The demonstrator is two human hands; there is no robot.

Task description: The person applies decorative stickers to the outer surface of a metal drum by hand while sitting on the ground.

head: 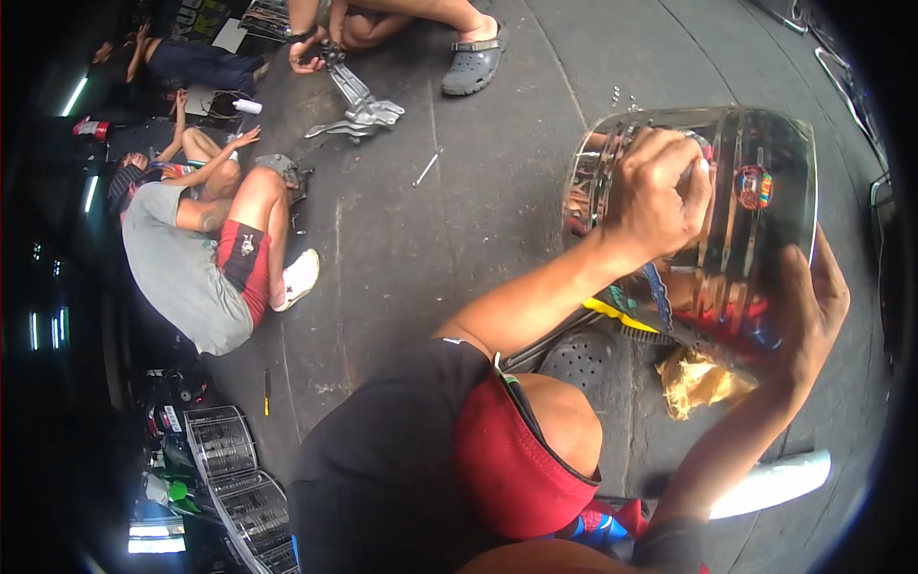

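Note:
A large curved, glossy clear or reflective panel with ridges and a round sticker stands before me at the right. My left hand lies against its face with the fingers curled; whether it pinches something small there cannot be told. My right hand grips the panel's lower right edge, thumb on the face and fingers behind. Below the panel are a yellow-edged brush with dark bristles and a crumpled yellowish cloth or wrapping, both on the dark floor near my dark clog.
A wrench and a yellow-handled tool lie on the floor. Small metal pieces lie beyond the panel. A crouching person holds a metal bracket; other people sit at the left. A white curved piece lies at lower right.

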